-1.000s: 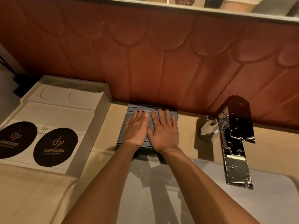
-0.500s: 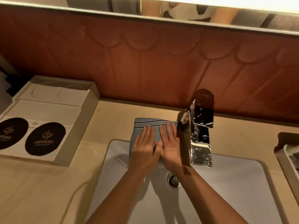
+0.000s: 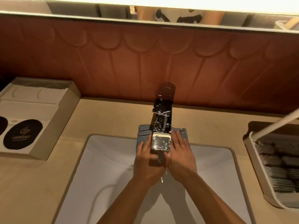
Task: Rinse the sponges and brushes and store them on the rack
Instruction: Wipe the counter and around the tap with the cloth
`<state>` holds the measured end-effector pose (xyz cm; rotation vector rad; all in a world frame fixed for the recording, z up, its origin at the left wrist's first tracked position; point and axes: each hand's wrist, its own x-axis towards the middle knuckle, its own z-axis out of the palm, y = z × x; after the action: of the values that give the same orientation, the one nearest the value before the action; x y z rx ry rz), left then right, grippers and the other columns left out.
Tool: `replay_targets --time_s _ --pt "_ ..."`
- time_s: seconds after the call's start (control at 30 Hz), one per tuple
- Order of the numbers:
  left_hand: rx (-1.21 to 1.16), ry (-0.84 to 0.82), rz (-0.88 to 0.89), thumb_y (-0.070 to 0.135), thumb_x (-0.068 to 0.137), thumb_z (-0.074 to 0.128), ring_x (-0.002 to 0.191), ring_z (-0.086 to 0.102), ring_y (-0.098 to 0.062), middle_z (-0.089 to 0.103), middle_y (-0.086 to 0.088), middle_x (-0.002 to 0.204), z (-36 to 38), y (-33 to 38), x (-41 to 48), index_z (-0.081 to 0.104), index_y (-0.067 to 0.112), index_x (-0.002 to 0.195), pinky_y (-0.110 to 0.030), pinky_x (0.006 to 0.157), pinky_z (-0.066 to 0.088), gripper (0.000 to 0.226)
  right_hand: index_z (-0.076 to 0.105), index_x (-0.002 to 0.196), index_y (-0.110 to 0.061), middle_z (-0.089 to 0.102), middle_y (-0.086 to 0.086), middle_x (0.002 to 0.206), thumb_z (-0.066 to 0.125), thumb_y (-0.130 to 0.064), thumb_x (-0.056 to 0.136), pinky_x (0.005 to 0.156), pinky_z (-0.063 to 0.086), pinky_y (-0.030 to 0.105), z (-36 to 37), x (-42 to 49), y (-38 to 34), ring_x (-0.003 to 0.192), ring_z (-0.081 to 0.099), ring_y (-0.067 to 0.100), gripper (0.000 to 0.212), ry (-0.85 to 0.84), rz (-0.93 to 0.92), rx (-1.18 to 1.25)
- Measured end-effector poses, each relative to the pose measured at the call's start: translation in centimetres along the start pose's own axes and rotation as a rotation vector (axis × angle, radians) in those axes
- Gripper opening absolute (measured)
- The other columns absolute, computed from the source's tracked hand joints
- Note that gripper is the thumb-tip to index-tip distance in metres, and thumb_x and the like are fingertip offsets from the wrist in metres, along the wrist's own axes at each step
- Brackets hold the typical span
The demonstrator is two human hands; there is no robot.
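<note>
A folded grey-blue cloth (image 3: 143, 132) with dark stripes lies at the back rim of the white sink (image 3: 106, 160), under the chrome faucet (image 3: 162, 123). My left hand (image 3: 146, 156) and my right hand (image 3: 180, 151) lie flat on the cloth with straight fingers, one on each side of the faucet spout. The spout hides the cloth's middle. A little water drips below my wrists. At the right edge stands a white rack (image 3: 257, 160) holding dark sponges (image 3: 281, 165).
A white tray (image 3: 53, 120) with round black coasters (image 3: 22, 135) sits on the beige counter (image 3: 113, 117) at the left. A red-brown panelled wall runs behind, with a mirror edge above. A white rod (image 3: 275, 125) slants over the rack.
Both hands have slid the cloth to the right along the counter, from beside the tray to under the faucet. The view has shifted right and the rack has come into sight.
</note>
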<state>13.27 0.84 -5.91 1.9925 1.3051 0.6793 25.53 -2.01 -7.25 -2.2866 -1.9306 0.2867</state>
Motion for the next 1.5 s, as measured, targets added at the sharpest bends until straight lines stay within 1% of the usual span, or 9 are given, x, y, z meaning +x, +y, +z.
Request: replay_targets --time_s 0.07,0.13,0.2,0.3,0.4,0.6,0.73,0.87,1.5 --pt "-0.145 0.018 -0.144 0.048 0.078 0.064 0.114 0.049 -0.002 0.056 0.002 0.127 1.1 1.7 -0.2 0.058 0.04 0.108 -0.028 0.108 0.033 0.032 -0.018 0.139 -0.022 -0.023 -0.001 0.15 0.013 -0.048 0.094 0.106 -0.026 0.026 -0.4 -0.3 2.1 0.138 -0.023 0.018 0.061 -0.039 0.06 -0.036" --pt "-0.003 -0.157 -0.125 0.069 0.076 0.037 0.129 0.02 0.005 0.026 0.002 0.152 2.1 2.4 0.2 0.02 0.037 0.145 -0.01 0.11 0.008 0.078 -0.026 0.136 -0.025 -0.032 -0.006 0.143 0.006 -0.048 0.094 0.106 -0.027 0.027 -1.4 -0.7 3.3 0.131 -0.032 0.011 0.057 -0.046 0.058 -0.051" --pt "0.026 -0.249 -0.067 0.065 0.082 0.026 0.142 0.001 -0.006 -0.005 0.009 0.157 3.4 2.7 0.9 -0.007 0.038 0.146 -0.014 0.11 -0.001 0.076 -0.02 0.142 -0.023 -0.029 -0.006 0.146 0.007 -0.048 0.093 0.109 -0.02 0.029 -1.8 -0.4 4.2 0.13 -0.03 0.009 0.061 -0.05 0.054 -0.076" --pt "-0.062 -0.295 -0.021 0.048 0.087 0.036 0.14 -0.008 -0.003 -0.006 0.009 0.153 4.7 3.8 1.9 0.004 0.017 0.148 -0.014 0.113 -0.009 0.076 -0.011 0.147 -0.024 -0.017 -0.002 0.156 -0.002 -0.049 0.087 0.11 -0.017 0.029 -2.4 -0.6 5.3 0.137 -0.025 0.011 0.066 -0.062 0.084 -0.088" --pt "0.092 -0.262 0.085 0.067 0.073 0.015 0.144 0.0 -0.011 0.01 -0.006 0.157 5.6 3.9 3.0 0.017 0.007 0.147 -0.007 0.107 -0.015 0.095 0.0 0.149 -0.022 -0.002 0.001 0.158 -0.013 -0.051 0.078 0.11 -0.014 0.028 -2.9 -0.6 6.1 0.145 -0.008 0.018 0.077 -0.044 0.11 -0.075" --pt "0.288 -0.39 0.136 0.066 0.07 -0.005 0.146 -0.004 -0.01 0.004 -0.001 0.159 5.1 5.3 5.1 0.01 0.015 0.149 -0.02 0.11 -0.014 0.096 -0.007 0.148 -0.021 -0.011 0.0 0.158 0.009 -0.042 0.099 0.118 -0.003 0.033 -4.7 1.5 7.0 0.145 -0.012 0.019 0.056 -0.189 0.237 -0.095" --pt "0.349 -0.469 0.084 0.046 0.099 0.014 0.144 -0.008 -0.005 -0.002 0.005 0.159 5.4 5.8 6.6 0.005 0.02 0.15 -0.025 0.113 -0.011 0.057 -0.009 0.148 -0.017 -0.014 0.004 0.157 0.014 -0.036 0.1 0.119 -0.003 0.036 -5.1 2.5 7.5 0.145 -0.013 0.022 0.057 -0.227 0.264 -0.113" --pt "0.393 -0.495 0.086 0.043 0.1 0.01 0.142 -0.014 -0.002 -0.01 0.008 0.158 6.0 5.8 7.5 -0.003 0.024 0.149 -0.026 0.114 -0.013 0.054 -0.015 0.146 -0.013 -0.02 0.007 0.156 0.022 -0.031 0.099 0.118 -0.005 0.038 -5.3 3.9 7.0 0.144 -0.016 0.026 0.063 -0.293 0.334 -0.162" --pt "0.304 -0.459 -0.021 0.045 0.098 0.005 0.141 -0.013 0.002 -0.008 0.013 0.157 9.0 7.6 13.4 -0.002 0.026 0.148 -0.029 0.117 -0.009 0.054 0.0 0.148 -0.008 -0.003 0.014 0.157 0.022 -0.033 0.097 0.118 -0.001 0.04 -5.2 9.1 11.3 0.145 -0.006 0.031 0.06 -0.13 0.26 -0.043"
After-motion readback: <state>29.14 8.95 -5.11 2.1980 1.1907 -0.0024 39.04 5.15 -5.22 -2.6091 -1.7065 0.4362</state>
